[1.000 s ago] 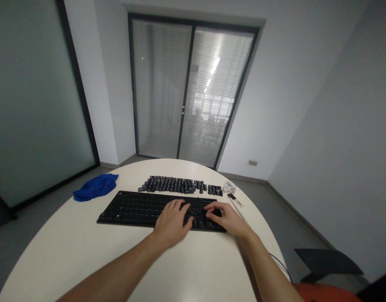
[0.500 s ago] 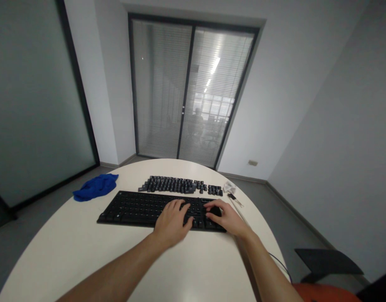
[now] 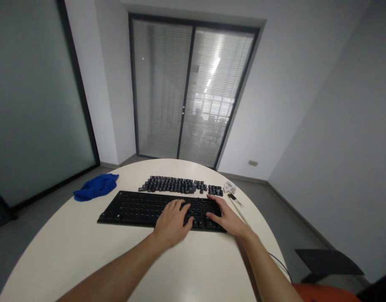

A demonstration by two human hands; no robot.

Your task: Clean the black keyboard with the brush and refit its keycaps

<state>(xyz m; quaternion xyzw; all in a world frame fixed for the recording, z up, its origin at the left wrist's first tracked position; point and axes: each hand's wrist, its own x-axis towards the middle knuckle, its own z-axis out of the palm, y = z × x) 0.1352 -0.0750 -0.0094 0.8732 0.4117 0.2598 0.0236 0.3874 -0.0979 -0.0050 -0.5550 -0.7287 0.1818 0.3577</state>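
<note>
A black keyboard [image 3: 133, 207], with most of its keycaps off, lies across the middle of the table. Over its right half rests my left hand [image 3: 172, 222], fingers spread and touching the board. My right hand [image 3: 227, 216] is at the keyboard's right end, thumb and fingers apart around the number pad, with nothing seen between them. Just beyond the board, loose black keycaps [image 3: 170, 184] are laid out in rows. A smaller group of number-pad keycaps [image 3: 215, 190] sits to their right, near my right fingertips.
A blue cloth [image 3: 96, 187] lies at the left edge of the round white table [image 3: 180, 268]. At the right are a crumpled whitish piece [image 3: 230, 187] and a small brush-like tool [image 3: 235, 199]. A chair with an orange seat [image 3: 325, 292] stands at the lower right.
The fingers of my right hand have stretched forward and opened wider over the number pad. My left hand has stayed in place.
</note>
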